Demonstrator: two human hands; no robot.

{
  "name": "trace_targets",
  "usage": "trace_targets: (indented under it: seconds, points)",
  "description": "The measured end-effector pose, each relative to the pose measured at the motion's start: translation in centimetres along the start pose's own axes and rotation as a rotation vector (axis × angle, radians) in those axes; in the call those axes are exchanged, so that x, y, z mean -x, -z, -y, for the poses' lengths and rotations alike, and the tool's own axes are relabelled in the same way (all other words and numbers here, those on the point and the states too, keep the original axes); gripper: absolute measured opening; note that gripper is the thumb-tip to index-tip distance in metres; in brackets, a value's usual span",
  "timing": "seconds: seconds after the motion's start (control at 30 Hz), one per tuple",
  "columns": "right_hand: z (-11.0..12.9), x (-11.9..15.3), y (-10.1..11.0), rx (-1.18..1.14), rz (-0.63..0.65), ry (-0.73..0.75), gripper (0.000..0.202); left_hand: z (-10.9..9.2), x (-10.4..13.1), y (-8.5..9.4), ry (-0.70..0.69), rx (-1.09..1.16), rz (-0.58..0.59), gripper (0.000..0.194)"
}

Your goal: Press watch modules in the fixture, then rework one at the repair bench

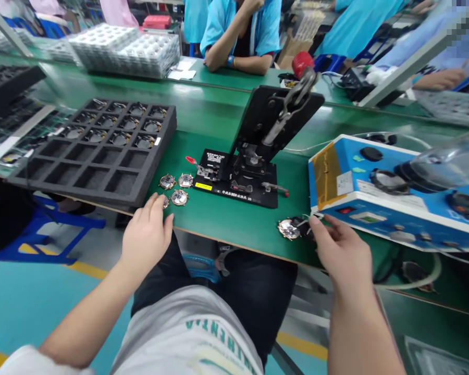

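– How do the hands stand?
– Well apart, both at the front edge of the green table (219, 221); the left hand (146, 234) has its thumb spread away from its fingers, and their tips rest at a partly hidden watch (165, 202); the right hand (342, 250) is bent at a dark piece (304, 226), but I cannot tell whether it pinches it.
– And the watches?
– Three more watches (180, 197) lie just beyond the left fingertips; another, the right-hand watch (286, 229), lies near the front edge, against the dark piece.
– What stands around them?
– Between the hands, set back from the front edge, a black clamp (254, 179) with its plate tilted up; toward the left end, a foam tray (140, 179) with watches in its rear rows; toward the right end, a blue machine (332, 166).
– Farther off?
– Across the table, a person in blue (219, 26) leans on it; white trays (156, 57) are stacked to the left of that person.
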State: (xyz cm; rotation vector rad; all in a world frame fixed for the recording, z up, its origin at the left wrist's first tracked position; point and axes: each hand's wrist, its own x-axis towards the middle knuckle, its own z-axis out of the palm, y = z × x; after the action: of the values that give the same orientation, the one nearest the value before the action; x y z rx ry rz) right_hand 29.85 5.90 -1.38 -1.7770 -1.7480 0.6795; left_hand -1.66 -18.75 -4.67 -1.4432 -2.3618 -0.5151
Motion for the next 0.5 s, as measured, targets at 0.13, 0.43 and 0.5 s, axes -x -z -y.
trace_targets:
  seconds: [0.13,0.43,0.5]
  points:
    - [0.0,1.7,0.0,0.05,-0.053,0.008,0.061,-0.3,-1.0,0.4,0.162,-0.161,0.182,0.052]
    - [-0.3,11.7,-2.2,-0.205,-0.002,0.474,0.025,1.6,-0.8,0.2,0.264,-0.155,0.138,0.061]
    - [0.2,14.4,-4.1,-0.299,0.126,0.477,0.025,2.1,-0.8,0.3,0.338,-0.047,0.104,0.057]
